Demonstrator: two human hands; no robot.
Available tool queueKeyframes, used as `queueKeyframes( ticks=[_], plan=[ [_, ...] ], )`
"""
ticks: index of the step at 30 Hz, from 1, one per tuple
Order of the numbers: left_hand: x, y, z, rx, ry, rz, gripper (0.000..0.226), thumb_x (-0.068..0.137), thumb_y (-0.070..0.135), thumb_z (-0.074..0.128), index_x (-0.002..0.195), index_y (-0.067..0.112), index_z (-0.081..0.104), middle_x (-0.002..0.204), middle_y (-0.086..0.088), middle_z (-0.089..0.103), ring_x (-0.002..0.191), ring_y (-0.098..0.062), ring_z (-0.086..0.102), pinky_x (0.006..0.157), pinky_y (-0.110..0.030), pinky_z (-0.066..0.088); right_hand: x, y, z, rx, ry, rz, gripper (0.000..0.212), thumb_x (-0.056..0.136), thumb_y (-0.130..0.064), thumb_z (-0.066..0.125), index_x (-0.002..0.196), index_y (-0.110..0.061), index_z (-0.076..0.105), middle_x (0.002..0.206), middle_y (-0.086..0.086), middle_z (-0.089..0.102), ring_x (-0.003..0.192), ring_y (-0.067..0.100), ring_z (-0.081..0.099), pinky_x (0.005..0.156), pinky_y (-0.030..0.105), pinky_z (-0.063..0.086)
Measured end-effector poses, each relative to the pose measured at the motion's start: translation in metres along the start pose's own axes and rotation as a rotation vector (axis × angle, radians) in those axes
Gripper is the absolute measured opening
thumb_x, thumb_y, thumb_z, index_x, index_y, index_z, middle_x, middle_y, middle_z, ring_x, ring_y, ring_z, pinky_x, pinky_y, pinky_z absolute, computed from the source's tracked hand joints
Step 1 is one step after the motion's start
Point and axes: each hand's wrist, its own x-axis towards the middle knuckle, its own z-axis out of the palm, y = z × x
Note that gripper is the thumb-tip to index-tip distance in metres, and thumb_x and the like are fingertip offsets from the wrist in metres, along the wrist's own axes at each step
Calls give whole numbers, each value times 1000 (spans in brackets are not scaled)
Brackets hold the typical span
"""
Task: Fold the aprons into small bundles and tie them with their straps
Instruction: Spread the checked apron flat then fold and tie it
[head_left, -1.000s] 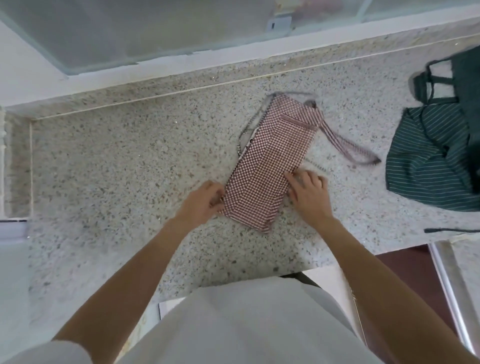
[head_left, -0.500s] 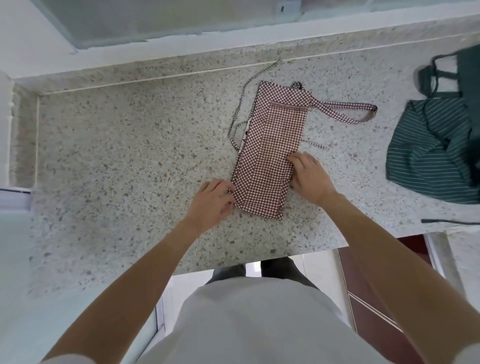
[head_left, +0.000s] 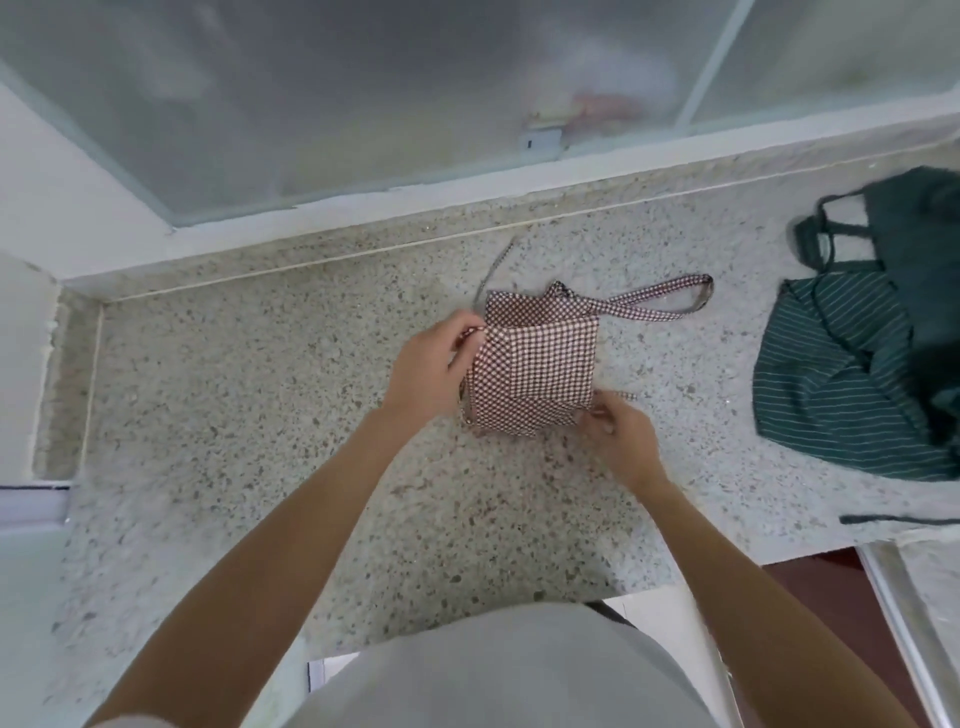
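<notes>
A red-and-white checked apron (head_left: 535, 371) lies on the speckled stone counter (head_left: 260, 415), doubled over into a short, roughly square packet. My left hand (head_left: 434, 366) grips its upper left corner, fingers curled round the folded edge. My right hand (head_left: 621, 434) pinches the lower right corner. The apron's neck loop (head_left: 660, 301) stretches to the right from the top. A thin tie strap (head_left: 493, 270) runs up and away behind the packet. Another short strap end (head_left: 623, 396) pokes out on the right.
A dark green striped apron (head_left: 852, 384) lies crumpled at the counter's right end, with a loose dark strap (head_left: 898, 519) near the front edge. A frosted window (head_left: 415, 104) and white sill run behind the counter. The counter's front edge is close to my body.
The long folded strip has been doubled over away from me into a short packet. My left hand moved up with the lifted end; my right hand shifted to the lower right corner.
</notes>
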Motion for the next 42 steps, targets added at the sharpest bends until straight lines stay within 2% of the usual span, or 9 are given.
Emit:
queueKeyframes(
  ticks=[2,6,11,26,29,32,36,39,42],
  plan=[
    [30,-11,9,24,-57,-49,21,97,23,48,108,11,60,92,-3,68,77,-17,64,69,-33,54,3,1,2,18,18,79,20,89,-21,61,108,-14,65,97,-7,67,79,6,59,67,2,38],
    [75,-33,32,37,-141,-121,17,94,19,53,105,13,64,91,3,67,75,-14,61,67,-23,44,13,4,10,13,74,211,17,86,-23,65,100,-14,67,93,-1,70,76,11,62,71,22,47],
    [105,-49,59,41,-214,-99,16,92,20,57,102,16,69,99,2,70,85,-12,62,76,-20,44,17,5,15,-103,118,245,13,82,-21,69,88,-10,66,88,-1,67,74,12,56,64,22,39],
    [116,-71,82,151,-227,-300,21,93,20,53,107,10,66,110,-7,64,101,-20,57,84,-23,38,33,-2,17,-132,185,314,12,91,-26,57,98,-17,60,85,-4,67,73,15,63,63,28,50],
    [112,-68,76,176,-232,-240,31,95,29,52,121,12,57,127,-7,52,121,-24,44,100,-32,34,30,-3,17,-192,216,192,12,91,-24,56,98,-15,59,92,-1,65,77,17,60,67,35,52],
    [96,-52,67,169,-230,1,33,95,34,48,120,14,58,128,-4,52,124,-23,41,103,-34,33,24,3,10,-356,272,-152,21,88,-28,52,101,-14,60,107,4,60,97,22,52,86,37,47],
    [44,-58,63,277,-393,300,37,93,42,42,112,17,63,116,1,59,112,-17,50,97,-33,38,23,23,-2,-594,-10,-499,41,81,-39,62,116,-21,52,135,5,49,128,25,38,107,43,26],
    [21,-75,63,306,-428,268,38,93,35,39,113,14,63,119,-2,60,112,-20,53,97,-42,45,33,27,-9,-708,-159,-546,51,80,-41,64,122,-19,47,142,7,44,136,25,31,115,45,16],
    [20,-80,58,302,-479,212,50,91,40,31,122,11,59,129,-5,56,120,-24,51,108,-43,35,48,26,-18,-787,-242,-612,50,80,-38,62,121,-14,47,139,11,48,135,28,36,115,47,12]
  ],
)
